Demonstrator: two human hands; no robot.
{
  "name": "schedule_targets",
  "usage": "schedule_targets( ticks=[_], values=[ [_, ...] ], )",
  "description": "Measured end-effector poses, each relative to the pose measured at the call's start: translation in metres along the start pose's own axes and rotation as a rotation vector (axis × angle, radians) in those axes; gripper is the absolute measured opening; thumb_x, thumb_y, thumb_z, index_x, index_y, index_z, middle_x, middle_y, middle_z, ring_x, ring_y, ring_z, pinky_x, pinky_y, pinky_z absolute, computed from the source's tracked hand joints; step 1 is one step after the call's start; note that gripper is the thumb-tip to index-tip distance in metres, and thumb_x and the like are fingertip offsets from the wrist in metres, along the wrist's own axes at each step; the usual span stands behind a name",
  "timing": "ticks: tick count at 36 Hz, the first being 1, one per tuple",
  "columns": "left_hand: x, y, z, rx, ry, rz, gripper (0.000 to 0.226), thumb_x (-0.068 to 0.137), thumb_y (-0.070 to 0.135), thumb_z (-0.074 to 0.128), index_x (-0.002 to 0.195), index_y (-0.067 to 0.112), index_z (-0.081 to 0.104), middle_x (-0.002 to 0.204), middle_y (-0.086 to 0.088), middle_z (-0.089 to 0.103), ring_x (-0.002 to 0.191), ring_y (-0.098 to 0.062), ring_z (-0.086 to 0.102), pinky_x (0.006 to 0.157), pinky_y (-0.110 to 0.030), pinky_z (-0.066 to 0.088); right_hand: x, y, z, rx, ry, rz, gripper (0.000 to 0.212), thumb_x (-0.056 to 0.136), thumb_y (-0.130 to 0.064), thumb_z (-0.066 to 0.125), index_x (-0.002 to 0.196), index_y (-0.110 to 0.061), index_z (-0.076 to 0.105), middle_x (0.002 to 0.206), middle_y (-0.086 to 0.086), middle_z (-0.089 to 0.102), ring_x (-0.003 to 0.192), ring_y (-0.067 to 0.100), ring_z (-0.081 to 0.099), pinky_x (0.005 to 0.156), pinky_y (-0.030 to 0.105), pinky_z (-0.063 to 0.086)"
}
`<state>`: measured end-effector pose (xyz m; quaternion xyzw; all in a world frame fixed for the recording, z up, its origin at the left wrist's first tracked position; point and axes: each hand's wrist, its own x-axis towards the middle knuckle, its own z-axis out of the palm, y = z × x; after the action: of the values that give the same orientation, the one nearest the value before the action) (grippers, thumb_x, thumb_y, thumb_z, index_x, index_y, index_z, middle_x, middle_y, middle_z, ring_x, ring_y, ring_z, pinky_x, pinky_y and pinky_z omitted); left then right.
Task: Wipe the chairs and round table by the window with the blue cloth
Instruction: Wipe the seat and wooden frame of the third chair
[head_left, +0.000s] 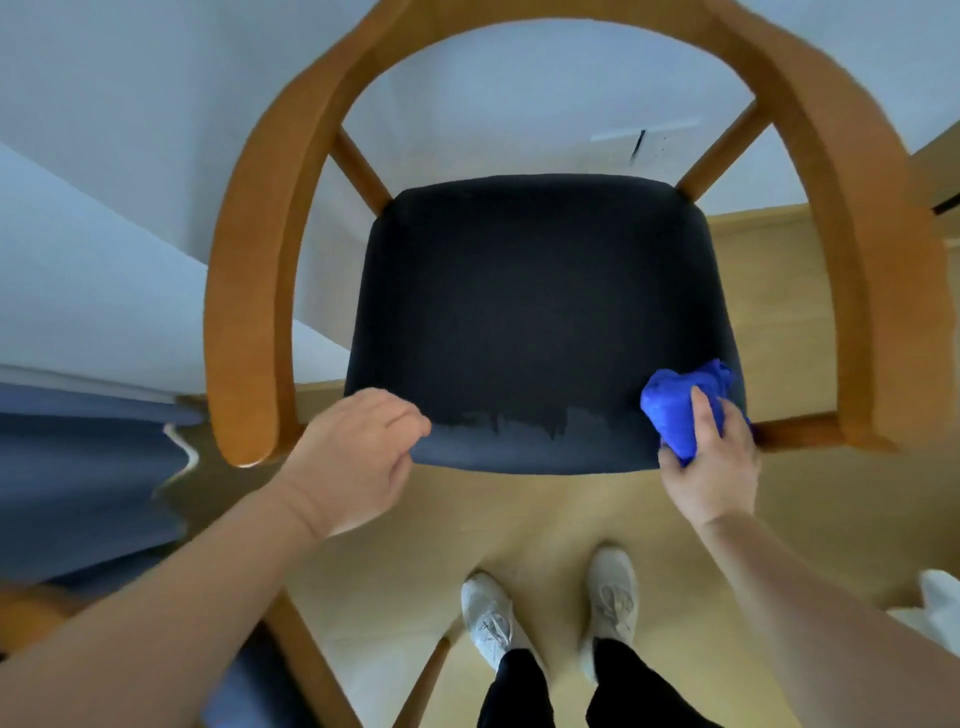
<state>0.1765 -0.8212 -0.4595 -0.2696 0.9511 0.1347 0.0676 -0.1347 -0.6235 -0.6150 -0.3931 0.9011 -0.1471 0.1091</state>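
Blue cloth (675, 402) in right hand (714, 470), left hand (358, 457) grip unclear, chair (249, 291) cropped

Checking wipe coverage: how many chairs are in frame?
2. One chair fills the centre; the right hand holds the blue cloth at its front right corner. A second chair is mostly cut off, bottom left. More may be hidden.

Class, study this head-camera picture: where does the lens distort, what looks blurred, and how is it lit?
Head view: the wide lens exaggerates the curve of the chair frame; light is soft and even, no hard shadows or glare; the left hand and the cloth in the right hand look smeared; the dark seat shows little texture.
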Motion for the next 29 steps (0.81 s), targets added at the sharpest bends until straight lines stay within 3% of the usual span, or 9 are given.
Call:
schedule_targets(
  ticks=[3,5,8,10,14,20,26,29],
  values=[
    [-0.014,-0.026,-0.02,0.173,-0.018,0.011,0.029,0.081,0.019,0.045,0.095,0.016,0.07,0.093,0.0,0.068,0.091,-0.018,0.063,0.102,-0.028,0.032,-0.001,-0.009,0.002,0.039,0.041,0.005,0.076,0.072,-0.052,0.053,0.138,-0.016,0.043,0.14,0.025,0.04,0.12,0.046,0.044,0.093,0.055,0.041],
    [-0.021,-0.04,-0.029,0.248,-0.079,-0.015,0.036,0.082,0.025,0.036,0.094,0.019,0.07,0.093,0.001,0.068,0.092,-0.018,0.063,0.108,-0.032,0.027,-0.003,-0.009,0.004,0.072,0.077,-0.004,0.078,0.072,-0.054,0.052,0.138,-0.014,0.042,0.139,0.025,0.042,0.118,0.047,0.046,0.093,0.055,0.042],
    [-0.032,-0.06,-0.037,0.296,-0.148,-0.017,0.042,0.085,0.031,0.029,0.092,0.022,0.069,0.094,0.003,0.069,0.094,-0.014,0.063,0.109,-0.037,0.029,0.004,-0.012,0.004,0.172,0.089,0.099,0.09,0.072,-0.046,0.068,0.146,-0.015,0.027,0.137,0.02,0.045,0.119,0.043,0.046,0.092,0.055,0.046],
    [-0.036,-0.072,-0.037,0.291,-0.144,0.016,0.043,0.086,0.033,0.028,0.089,0.023,0.07,0.092,0.005,0.069,0.094,-0.014,0.062,0.112,-0.037,0.027,0.007,-0.015,0.005,0.143,0.097,0.124,0.095,0.072,-0.046,0.074,0.147,-0.017,0.023,0.137,0.019,0.043,0.12,0.042,0.045,0.091,0.055,0.047],
    [-0.035,-0.086,-0.024,0.303,-0.055,0.124,0.037,0.083,0.027,0.035,0.076,0.022,0.071,0.08,0.004,0.067,0.085,-0.019,0.06,0.112,-0.04,0.025,0.007,-0.021,0.018,0.124,0.157,0.143,0.085,0.073,-0.061,0.061,0.142,-0.018,0.036,0.135,0.017,0.048,0.12,0.039,0.046,0.093,0.052,0.046],
    [-0.034,-0.096,-0.01,0.226,0.076,0.201,0.029,0.076,0.02,0.038,0.063,0.016,0.063,0.068,0.0,0.062,0.072,-0.024,0.057,0.106,-0.039,0.032,-0.006,-0.045,0.046,0.212,0.305,0.304,0.073,0.081,-0.05,0.056,0.142,-0.012,0.043,0.129,0.02,0.052,0.116,0.04,0.05,0.098,0.049,0.041],
    [-0.033,-0.1,-0.004,0.169,0.157,0.232,0.025,0.071,0.017,0.04,0.06,0.013,0.062,0.064,-0.002,0.061,0.068,-0.026,0.056,0.102,-0.036,0.035,-0.031,-0.117,0.082,0.206,0.418,0.303,0.066,0.079,-0.048,0.059,0.134,-0.013,0.054,0.123,0.019,0.057,0.107,0.042,0.056,0.089,0.051,0.046],
    [-0.033,-0.102,-0.002,0.15,0.153,0.239,0.025,0.072,0.018,0.04,0.06,0.013,0.061,0.065,-0.003,0.06,0.069,-0.026,0.054,0.1,-0.037,0.037,-0.044,-0.171,0.103,0.189,0.379,0.268,0.063,0.076,-0.045,0.063,0.132,-0.017,0.053,0.124,0.018,0.057,0.11,0.041,0.055,0.092,0.054,0.041]
  ],
)
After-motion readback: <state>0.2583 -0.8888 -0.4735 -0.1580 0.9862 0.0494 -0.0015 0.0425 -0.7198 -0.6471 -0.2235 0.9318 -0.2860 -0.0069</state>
